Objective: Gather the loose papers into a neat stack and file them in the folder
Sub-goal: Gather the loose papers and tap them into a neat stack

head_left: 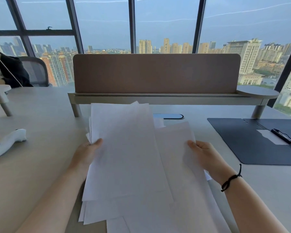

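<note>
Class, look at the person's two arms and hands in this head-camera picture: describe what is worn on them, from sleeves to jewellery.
Both forearms are bare, with no sleeves in view. The left hand wears nothing visible: no ring, watch or glove. The right hand is also ungloved, but its wrist carries a thin black cord bracelet with a knotted loose end.

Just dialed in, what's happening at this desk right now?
A person is gathering loose white papers over the desk. The left hand grips one edge of the bunch and the right hand holds the other. The sheets are fanned and uneven, not yet squared into a stack. The dark folder lies open to the right with a pen on it; no gathered papers are in it yet.
</note>
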